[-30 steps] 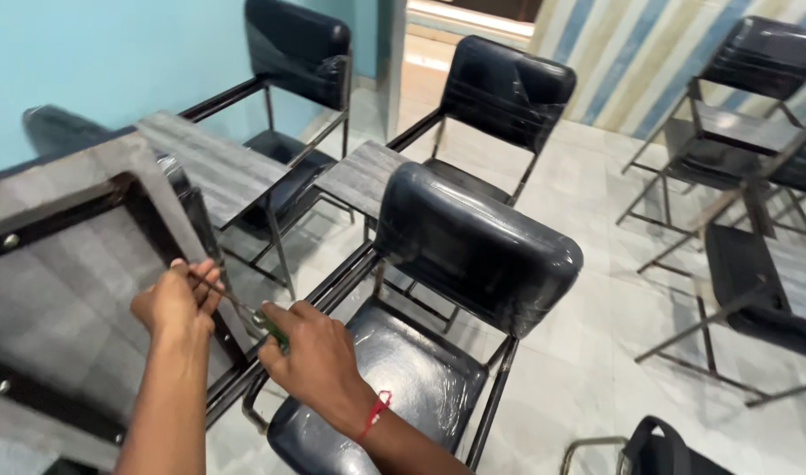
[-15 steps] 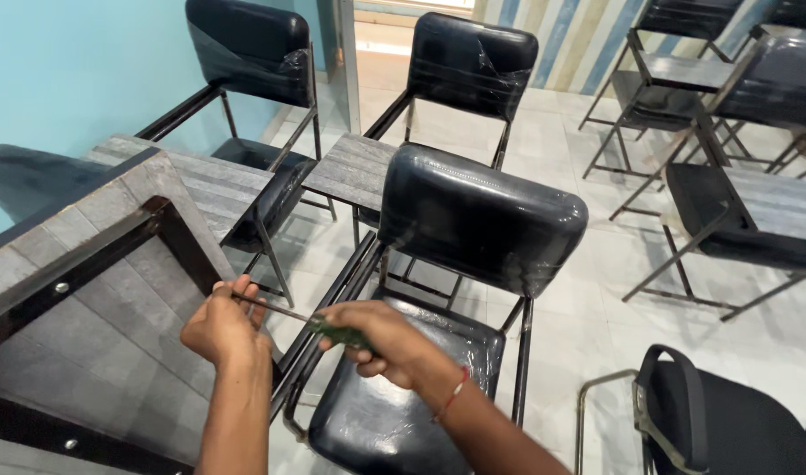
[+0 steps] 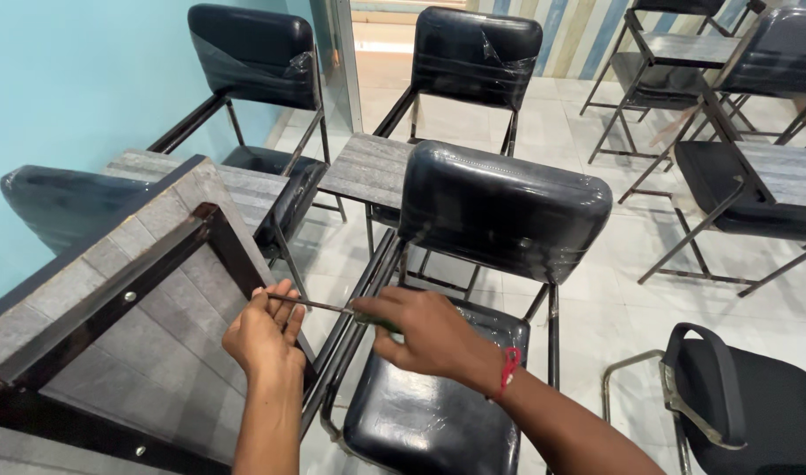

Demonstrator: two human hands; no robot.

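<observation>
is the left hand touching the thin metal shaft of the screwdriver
Touching. The head view shows the left hand with its fingertips closed around the tip end of the thin metal screwdriver shaft, while the right hand grips the handle.

Tilted writing board [image 3: 95, 352] left of left hand [image 3: 264, 332]; chair [image 3: 473, 290] behind right hand [image 3: 420, 330]; screwdriver [image 3: 332, 308] between hands.

Arms: two bare arms, no sleeves in sight.
Left hand [image 3: 264, 334]: no ring, no glove, no watch.
Right hand [image 3: 429, 332]: no glove either.
Right wrist: a thin red thread band [image 3: 508, 369], tied on, with small loose ends sticking out.
</observation>
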